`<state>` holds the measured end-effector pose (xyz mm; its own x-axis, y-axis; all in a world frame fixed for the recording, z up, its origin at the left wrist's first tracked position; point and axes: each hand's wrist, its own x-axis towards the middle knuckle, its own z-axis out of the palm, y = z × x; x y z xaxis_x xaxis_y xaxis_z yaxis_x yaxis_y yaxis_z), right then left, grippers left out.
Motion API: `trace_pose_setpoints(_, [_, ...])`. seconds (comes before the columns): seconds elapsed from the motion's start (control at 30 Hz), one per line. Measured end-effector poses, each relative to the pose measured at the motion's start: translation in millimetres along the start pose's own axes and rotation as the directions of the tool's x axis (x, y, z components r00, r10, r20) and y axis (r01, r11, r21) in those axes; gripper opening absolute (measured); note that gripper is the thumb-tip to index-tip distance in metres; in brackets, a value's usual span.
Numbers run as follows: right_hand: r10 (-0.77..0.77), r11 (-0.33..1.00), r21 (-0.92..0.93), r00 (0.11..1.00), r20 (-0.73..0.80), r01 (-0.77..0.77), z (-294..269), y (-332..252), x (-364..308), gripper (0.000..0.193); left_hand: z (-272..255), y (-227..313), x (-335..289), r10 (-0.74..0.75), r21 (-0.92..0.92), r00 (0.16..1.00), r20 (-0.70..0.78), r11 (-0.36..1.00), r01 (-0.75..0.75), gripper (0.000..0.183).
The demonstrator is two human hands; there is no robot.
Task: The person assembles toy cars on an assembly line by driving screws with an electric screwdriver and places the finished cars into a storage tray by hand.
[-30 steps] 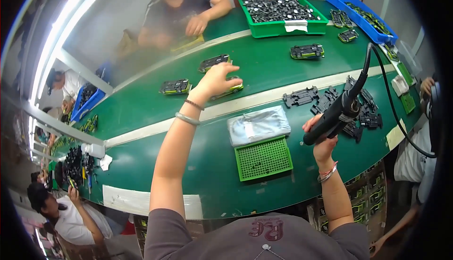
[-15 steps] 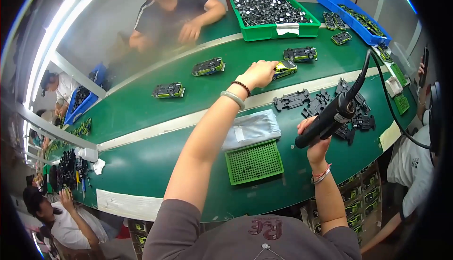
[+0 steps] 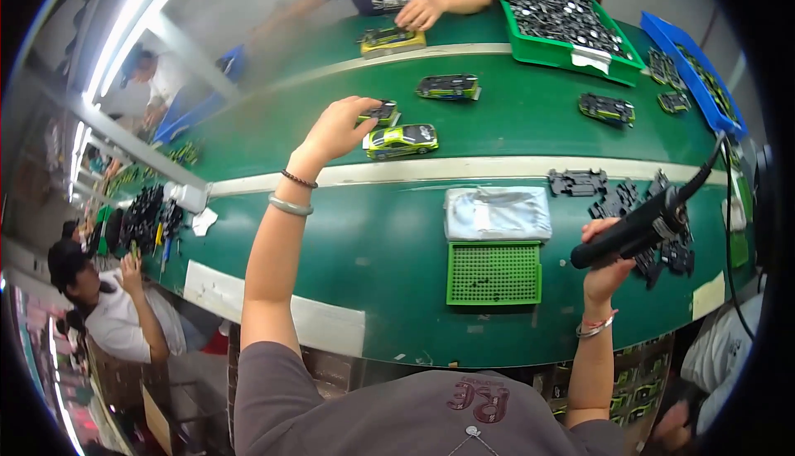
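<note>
My left hand (image 3: pixel 335 130) is over the left half of an overturned toy car (image 3: pixel 384 113), thumb on its near side and fingers on its far side. Just below lies a yellow-green toy car (image 3: pixel 402 140) on its wheels, apart from the hand. My right hand (image 3: pixel 610 277) is wrapped round a black corded electric screwdriver (image 3: pixel 633 239), held tilted above the table; its tip does not show. Behind it lie several black plastic car chassis (image 3: pixel 577 182). Two more overturned toy cars (image 3: pixel 448 86) (image 3: pixel 607 109) lie on the green belt.
A green perforated basket (image 3: pixel 494 274) stands before a pale blue packet (image 3: pixel 497 214). At the back right are a green bin (image 3: pixel 571 29) of black parts and a blue tray (image 3: pixel 691 71) of cars. Across the belt a co-worker's hand (image 3: pixel 420 13) touches a car on a yellow block (image 3: pixel 393 44).
The upright car has gone left along the belt, and my left hand has moved from it to the overturned car. My right hand keeps the screwdriver. The view has swung left.
</note>
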<state>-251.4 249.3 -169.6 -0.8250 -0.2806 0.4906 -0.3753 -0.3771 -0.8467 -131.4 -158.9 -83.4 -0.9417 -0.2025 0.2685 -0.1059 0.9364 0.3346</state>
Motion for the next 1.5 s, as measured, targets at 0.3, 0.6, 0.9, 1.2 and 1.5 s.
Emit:
trace_pose_setpoints(0.3, [-0.018, 0.999, 0.047, 1.0, -0.003, 0.018, -5.3, 7.6, 3.8, 0.081, -18.2, -119.9, -64.7, -0.382, 0.342, 0.887, 0.259, 0.895, 0.286, 0.067])
trace_pose_setpoints(0.6, [-0.007, 0.999, 0.035, 0.999, 0.039, 0.006, -8.5, 6.6, 6.5, 0.078, -28.8, -148.2, -92.2, -0.543, 0.465, 0.819, 0.184, 0.782, 0.415, 0.067])
trace_pose_setpoints(0.9, [-0.009, 0.999, 0.05, 1.0, 0.02, 0.008, -6.4, 5.2, 5.7, 0.077, -30.0, -48.5, -55.5, -0.082, -0.068, 0.993, -0.089, 0.995, 0.076, 0.046])
trace_pose_setpoints(1.2, [0.007, 0.997, 0.074, 1.0, 0.022, -0.009, -6.8, 2.8, 7.2, 0.075, 17.9, 39.1, 15.9, 0.257, -0.092, 0.962, -0.089, 0.96, -0.265, 0.03])
trace_pose_setpoints(1.5, [0.007, 1.0, 0.025, 1.0, 0.028, -0.008, -2.0, -0.2, 5.0, 0.077, 164.2, 131.5, 118.9, 0.295, -0.118, 0.936, 0.192, 0.954, -0.277, 0.039])
